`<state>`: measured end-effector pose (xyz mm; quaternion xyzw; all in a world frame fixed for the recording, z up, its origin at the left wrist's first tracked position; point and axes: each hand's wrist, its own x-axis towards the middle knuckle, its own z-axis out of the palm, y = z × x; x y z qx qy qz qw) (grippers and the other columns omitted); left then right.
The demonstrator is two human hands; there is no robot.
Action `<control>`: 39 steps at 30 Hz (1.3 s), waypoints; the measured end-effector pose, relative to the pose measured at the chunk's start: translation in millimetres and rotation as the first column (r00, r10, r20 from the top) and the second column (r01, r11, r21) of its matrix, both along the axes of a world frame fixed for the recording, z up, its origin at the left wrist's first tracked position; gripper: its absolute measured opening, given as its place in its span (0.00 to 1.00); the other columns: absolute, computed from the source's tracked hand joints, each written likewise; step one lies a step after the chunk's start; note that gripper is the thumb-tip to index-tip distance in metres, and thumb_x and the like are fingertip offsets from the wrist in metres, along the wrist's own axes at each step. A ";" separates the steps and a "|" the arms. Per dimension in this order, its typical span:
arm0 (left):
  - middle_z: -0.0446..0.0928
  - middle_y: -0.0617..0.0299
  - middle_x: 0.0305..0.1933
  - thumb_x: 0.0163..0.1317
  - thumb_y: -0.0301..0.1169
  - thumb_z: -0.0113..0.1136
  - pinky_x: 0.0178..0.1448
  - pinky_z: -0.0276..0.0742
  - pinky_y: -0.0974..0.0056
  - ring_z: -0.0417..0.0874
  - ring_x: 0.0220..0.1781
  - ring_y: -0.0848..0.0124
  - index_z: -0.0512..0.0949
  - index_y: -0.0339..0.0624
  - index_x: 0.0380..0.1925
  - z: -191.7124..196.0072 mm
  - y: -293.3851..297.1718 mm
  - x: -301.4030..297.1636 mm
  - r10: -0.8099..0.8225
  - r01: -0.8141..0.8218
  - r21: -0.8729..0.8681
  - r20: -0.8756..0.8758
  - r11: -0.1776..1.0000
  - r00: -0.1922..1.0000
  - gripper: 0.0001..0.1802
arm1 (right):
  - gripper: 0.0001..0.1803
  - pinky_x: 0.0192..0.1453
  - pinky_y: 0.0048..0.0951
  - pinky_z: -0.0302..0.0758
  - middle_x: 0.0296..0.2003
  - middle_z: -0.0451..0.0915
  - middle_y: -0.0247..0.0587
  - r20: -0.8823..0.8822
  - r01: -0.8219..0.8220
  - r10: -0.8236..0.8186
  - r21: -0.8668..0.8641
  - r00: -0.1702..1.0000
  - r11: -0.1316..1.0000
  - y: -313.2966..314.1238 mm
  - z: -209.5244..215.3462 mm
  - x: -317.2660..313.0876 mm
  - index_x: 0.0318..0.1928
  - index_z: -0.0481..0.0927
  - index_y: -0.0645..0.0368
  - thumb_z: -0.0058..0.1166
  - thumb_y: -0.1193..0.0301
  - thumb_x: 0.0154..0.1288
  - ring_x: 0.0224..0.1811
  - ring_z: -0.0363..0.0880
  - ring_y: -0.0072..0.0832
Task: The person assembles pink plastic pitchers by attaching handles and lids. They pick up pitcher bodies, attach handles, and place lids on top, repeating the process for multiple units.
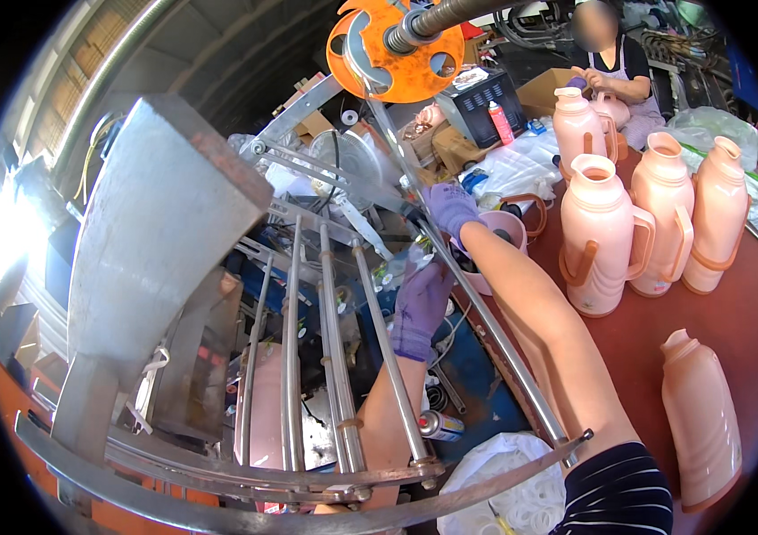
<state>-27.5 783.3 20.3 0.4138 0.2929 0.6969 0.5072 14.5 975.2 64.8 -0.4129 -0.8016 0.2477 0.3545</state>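
Both my hands wear purple gloves and meet beside a metal frame of upright rods point(292, 348). My left hand point(423, 299) reaches up behind the rods, its fingers mostly hidden among metal parts and glare. Just above and to the right, my right hand point(452, 209) is closed next to a long slanting metal bar point(508, 343); what it holds is hidden. Close to its wrist sits a pink round container point(514, 227), partly covered by my forearm. An orange handwheel point(363, 53) on a threaded shaft hangs above.
Several pink thermos jugs point(597, 236) stand on the red-brown table point(610, 357) to the right; a pink jug body point(701, 423) is nearer. A bag of clear rings point(512, 486) and a spray can point(441, 425) lie below. A large metal block point(160, 232) looms left. A person point(615, 80) works behind.
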 end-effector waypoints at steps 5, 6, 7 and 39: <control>0.75 0.58 0.59 0.64 0.22 0.53 0.70 0.68 0.48 0.76 0.60 0.61 0.64 0.50 0.65 5.2 -2.3 -3.3 -0.027 0.028 -0.019 0.085 0.999 0.996 0.28 | 0.26 0.56 0.50 0.76 0.47 0.83 0.57 -0.098 -0.035 0.053 0.173 0.994 0.984 1.6 -15.1 -2.7 0.46 0.83 0.57 0.34 0.53 0.73 0.51 0.82 0.52; 0.75 0.59 0.59 0.64 0.22 0.53 0.70 0.68 0.48 0.76 0.60 0.61 0.64 0.50 0.65 3.1 1.4 -3.1 -0.033 0.035 -0.016 0.088 0.999 0.996 0.28 | 0.26 0.56 0.51 0.75 0.47 0.83 0.57 -0.113 -0.040 0.064 0.206 0.992 0.978 3.5 -20.2 2.2 0.46 0.82 0.57 0.34 0.53 0.73 0.50 0.82 0.52; 0.75 0.59 0.59 0.64 0.22 0.53 0.70 0.68 0.48 0.76 0.61 0.61 0.64 0.50 0.65 1.5 5.7 -3.2 -0.041 0.042 -0.014 0.091 0.999 0.995 0.29 | 0.26 0.56 0.51 0.75 0.46 0.83 0.57 -0.127 -0.043 0.075 0.239 0.989 0.970 5.5 -24.3 6.2 0.46 0.81 0.57 0.34 0.52 0.73 0.50 0.81 0.53; 0.75 0.57 0.59 0.65 0.25 0.54 0.68 0.69 0.52 0.75 0.62 0.63 0.71 0.42 0.59 10.7 -4.3 6.9 -0.061 0.060 0.036 0.036 0.998 0.997 0.21 | 0.28 0.58 0.50 0.73 0.48 0.82 0.60 -0.221 -0.076 0.069 -0.021 0.973 0.997 -13.6 -15.2 23.5 0.49 0.80 0.57 0.36 0.48 0.73 0.53 0.80 0.55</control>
